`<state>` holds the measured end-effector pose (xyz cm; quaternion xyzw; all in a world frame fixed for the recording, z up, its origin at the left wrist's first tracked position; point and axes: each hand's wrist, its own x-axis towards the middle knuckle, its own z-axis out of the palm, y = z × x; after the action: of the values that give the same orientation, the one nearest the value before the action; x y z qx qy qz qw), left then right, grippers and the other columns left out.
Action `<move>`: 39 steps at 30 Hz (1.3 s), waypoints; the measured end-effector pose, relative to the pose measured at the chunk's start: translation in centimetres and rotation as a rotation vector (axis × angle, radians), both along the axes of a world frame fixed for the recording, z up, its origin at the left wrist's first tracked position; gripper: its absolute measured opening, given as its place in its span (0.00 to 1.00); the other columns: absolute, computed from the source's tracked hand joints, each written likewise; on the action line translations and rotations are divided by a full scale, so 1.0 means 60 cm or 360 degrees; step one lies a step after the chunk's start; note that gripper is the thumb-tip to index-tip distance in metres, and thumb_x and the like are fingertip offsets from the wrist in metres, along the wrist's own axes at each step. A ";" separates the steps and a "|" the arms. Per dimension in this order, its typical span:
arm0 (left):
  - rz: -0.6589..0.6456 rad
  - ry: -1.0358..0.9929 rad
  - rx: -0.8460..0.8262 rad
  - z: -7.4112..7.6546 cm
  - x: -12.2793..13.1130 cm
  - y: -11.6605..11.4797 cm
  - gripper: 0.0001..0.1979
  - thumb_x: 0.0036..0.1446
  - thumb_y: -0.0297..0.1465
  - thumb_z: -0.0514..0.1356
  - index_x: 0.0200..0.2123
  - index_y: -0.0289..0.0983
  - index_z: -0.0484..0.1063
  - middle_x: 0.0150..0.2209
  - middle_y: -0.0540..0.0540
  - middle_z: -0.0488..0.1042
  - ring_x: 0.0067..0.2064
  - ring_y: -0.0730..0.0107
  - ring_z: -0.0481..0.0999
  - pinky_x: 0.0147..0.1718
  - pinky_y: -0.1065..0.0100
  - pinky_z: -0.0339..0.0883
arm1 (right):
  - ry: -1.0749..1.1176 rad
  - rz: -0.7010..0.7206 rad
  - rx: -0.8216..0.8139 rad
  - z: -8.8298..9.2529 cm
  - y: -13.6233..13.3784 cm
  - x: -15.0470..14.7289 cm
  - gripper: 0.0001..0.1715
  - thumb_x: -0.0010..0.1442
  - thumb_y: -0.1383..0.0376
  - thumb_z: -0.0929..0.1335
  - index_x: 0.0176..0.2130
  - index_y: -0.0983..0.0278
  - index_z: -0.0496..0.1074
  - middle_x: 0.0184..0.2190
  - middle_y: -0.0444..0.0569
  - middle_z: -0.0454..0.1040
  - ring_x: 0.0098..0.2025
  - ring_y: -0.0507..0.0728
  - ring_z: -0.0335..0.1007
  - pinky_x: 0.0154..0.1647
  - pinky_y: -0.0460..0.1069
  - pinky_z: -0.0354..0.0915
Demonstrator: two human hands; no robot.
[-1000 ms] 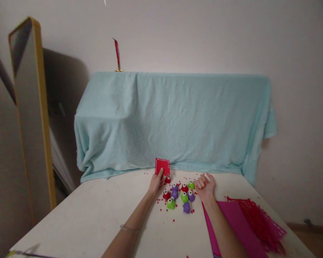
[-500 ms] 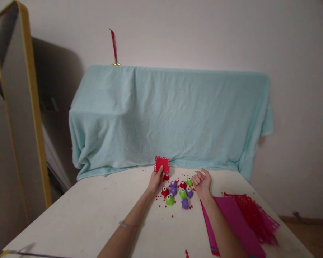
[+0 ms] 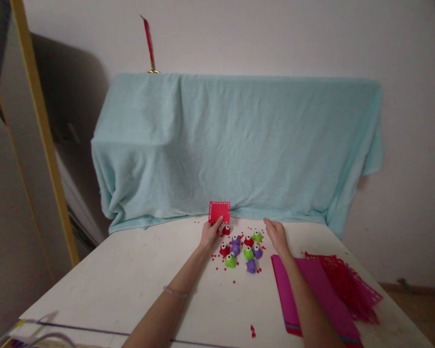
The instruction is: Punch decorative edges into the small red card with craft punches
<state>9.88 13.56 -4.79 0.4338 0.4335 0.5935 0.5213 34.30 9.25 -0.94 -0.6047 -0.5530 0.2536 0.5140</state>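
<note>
My left hand (image 3: 212, 232) pinches the lower edge of a red square of paper (image 3: 217, 211) between thumb and fingers, holding it upright. Small holes are punched along the square's edges. My right hand (image 3: 276, 233) is closed above the table to the right; whether anything is inside its fingers is hidden. Between the hands lie several small one-eyed toys: red ones such as a red eyeball toy (image 3: 224, 250), green ones such as a green eyeball toy (image 3: 231, 261), and purple ones such as a purple eyeball toy (image 3: 251, 266). Tiny red paper bits (image 3: 234, 282) are scattered around them.
Magenta and red sheets (image 3: 313, 285) lie stacked under my right forearm. Red punched strips (image 3: 348, 290) heap beside them. A light blue cloth (image 3: 239, 145) drapes over something at the table's back. A yellow-framed mirror (image 3: 39, 121) stands at left.
My right hand has turned over, from palm side showing with curled fingers to its back showing. The red square stays in my left hand, and the view has tilted slightly.
</note>
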 end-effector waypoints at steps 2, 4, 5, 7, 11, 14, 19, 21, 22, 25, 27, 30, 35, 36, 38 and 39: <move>0.0014 0.0012 0.0014 0.004 0.000 -0.002 0.26 0.44 0.51 0.66 0.17 0.35 0.63 0.12 0.54 0.59 0.14 0.81 0.55 0.14 0.73 0.46 | -0.0813 -0.0201 -0.0039 0.016 -0.026 -0.014 0.21 0.60 0.55 0.63 0.20 0.62 0.62 0.16 0.46 0.66 0.23 0.55 0.64 0.27 0.48 0.54; 0.0027 0.0015 0.0024 0.008 0.001 -0.004 0.25 0.42 0.50 0.68 0.18 0.34 0.65 0.12 0.54 0.60 0.14 0.80 0.56 0.14 0.73 0.47 | -0.1446 -0.0222 -0.0142 0.034 -0.053 -0.036 0.15 0.62 0.58 0.62 0.28 0.63 0.70 0.24 0.52 0.74 0.29 0.57 0.71 0.31 0.48 0.56; 0.0029 0.0020 0.0028 0.010 0.001 -0.005 0.25 0.41 0.49 0.68 0.19 0.34 0.66 0.12 0.54 0.60 0.14 0.80 0.56 0.14 0.73 0.48 | -0.1614 -0.0172 -0.0165 0.044 -0.064 -0.048 0.16 0.64 0.57 0.61 0.32 0.63 0.71 0.27 0.53 0.76 0.31 0.58 0.73 0.32 0.48 0.57; 0.0033 0.0032 0.0028 0.012 0.001 -0.006 0.24 0.40 0.49 0.69 0.19 0.34 0.66 0.12 0.53 0.61 0.14 0.80 0.57 0.14 0.73 0.48 | -0.1775 -0.0098 -0.0149 0.066 -0.076 -0.067 0.18 0.66 0.57 0.59 0.35 0.63 0.71 0.29 0.53 0.77 0.33 0.58 0.74 0.32 0.48 0.57; 0.0045 0.0034 0.0016 0.011 0.001 -0.004 0.24 0.40 0.49 0.69 0.20 0.33 0.67 0.12 0.53 0.62 0.14 0.80 0.57 0.14 0.73 0.48 | -0.1835 0.0013 -0.0025 0.102 -0.077 -0.069 0.15 0.65 0.58 0.60 0.35 0.63 0.71 0.30 0.54 0.77 0.32 0.58 0.73 0.31 0.48 0.55; 0.0038 -0.0005 0.0034 0.009 0.002 -0.002 0.24 0.40 0.48 0.69 0.21 0.33 0.68 0.13 0.53 0.62 0.14 0.80 0.57 0.15 0.73 0.48 | -0.1763 0.0058 0.0144 0.098 -0.077 -0.051 0.14 0.65 0.59 0.60 0.35 0.62 0.71 0.29 0.52 0.77 0.30 0.57 0.72 0.30 0.48 0.52; 0.0032 -0.0023 0.0014 0.010 0.004 -0.004 0.23 0.39 0.47 0.70 0.19 0.33 0.67 0.13 0.53 0.63 0.15 0.80 0.58 0.16 0.72 0.49 | -0.1638 0.0013 0.0257 0.049 -0.082 -0.016 0.13 0.65 0.61 0.60 0.33 0.61 0.70 0.28 0.50 0.76 0.28 0.55 0.70 0.28 0.48 0.48; 0.0039 0.0002 0.0010 0.012 0.006 -0.007 0.23 0.40 0.46 0.70 0.19 0.33 0.67 0.12 0.52 0.63 0.15 0.79 0.58 0.16 0.72 0.49 | -0.1623 -0.0043 0.0255 0.035 -0.079 -0.004 0.13 0.65 0.61 0.60 0.32 0.61 0.69 0.27 0.49 0.76 0.27 0.55 0.69 0.28 0.48 0.48; 0.0046 0.0016 0.0014 0.013 0.007 -0.008 0.23 0.41 0.46 0.70 0.19 0.33 0.67 0.12 0.52 0.63 0.15 0.79 0.58 0.16 0.72 0.49 | -0.1622 -0.0060 0.0257 0.032 -0.078 0.001 0.13 0.65 0.61 0.60 0.32 0.61 0.68 0.27 0.48 0.76 0.27 0.55 0.69 0.27 0.48 0.48; 0.0066 0.0036 0.0033 0.017 0.010 -0.013 0.22 0.41 0.45 0.70 0.20 0.33 0.69 0.13 0.52 0.64 0.16 0.79 0.59 0.17 0.72 0.49 | -0.1624 0.0016 0.0254 0.028 -0.076 0.004 0.13 0.65 0.61 0.60 0.31 0.60 0.68 0.25 0.47 0.75 0.26 0.55 0.69 0.27 0.48 0.47; 0.0067 0.0031 0.0032 0.019 0.012 -0.016 0.21 0.41 0.45 0.70 0.21 0.33 0.70 0.13 0.52 0.64 0.16 0.79 0.58 0.17 0.72 0.49 | -0.1595 0.0124 0.0237 0.026 -0.077 -0.002 0.13 0.65 0.61 0.61 0.31 0.60 0.68 0.24 0.46 0.75 0.25 0.54 0.69 0.27 0.48 0.46; 0.0062 0.0003 0.0028 0.025 0.013 -0.021 0.22 0.39 0.45 0.70 0.21 0.32 0.70 0.13 0.52 0.64 0.16 0.79 0.58 0.17 0.72 0.49 | -0.1502 0.0259 0.0204 0.019 -0.081 -0.018 0.13 0.65 0.61 0.61 0.30 0.60 0.68 0.24 0.45 0.75 0.25 0.54 0.68 0.26 0.48 0.46; 0.0052 -0.0023 0.0004 0.031 0.014 -0.025 0.22 0.39 0.45 0.71 0.22 0.32 0.71 0.13 0.52 0.65 0.16 0.79 0.58 0.17 0.72 0.49 | -0.1365 0.0353 0.0164 0.007 -0.085 -0.039 0.13 0.64 0.60 0.62 0.29 0.59 0.69 0.23 0.44 0.73 0.24 0.53 0.65 0.26 0.48 0.45; 0.0050 -0.0011 0.0004 0.030 0.014 -0.024 0.21 0.39 0.44 0.71 0.22 0.32 0.71 0.13 0.52 0.65 0.16 0.79 0.58 0.17 0.72 0.49 | -0.1343 0.0348 0.0162 0.007 -0.085 -0.040 0.13 0.64 0.60 0.62 0.30 0.59 0.69 0.22 0.44 0.72 0.23 0.53 0.65 0.25 0.48 0.45; 0.0046 0.0012 0.0011 0.029 0.014 -0.023 0.21 0.39 0.44 0.71 0.22 0.32 0.71 0.13 0.52 0.65 0.16 0.79 0.58 0.17 0.73 0.49 | -0.1302 0.0348 0.0151 0.007 -0.086 -0.041 0.12 0.63 0.59 0.63 0.30 0.59 0.70 0.21 0.43 0.71 0.23 0.53 0.64 0.25 0.47 0.45; 0.0043 0.0017 0.0011 0.028 0.014 -0.023 0.21 0.39 0.44 0.71 0.21 0.32 0.70 0.13 0.52 0.65 0.16 0.79 0.58 0.17 0.73 0.49 | -0.1281 0.0355 0.0143 0.007 -0.086 -0.040 0.12 0.63 0.59 0.63 0.30 0.59 0.70 0.20 0.43 0.70 0.22 0.52 0.63 0.25 0.47 0.45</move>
<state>10.69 12.18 -3.12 0.4328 0.4400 0.5997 0.5094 31.88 4.11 -0.50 -0.5689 -0.7823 0.0268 0.2521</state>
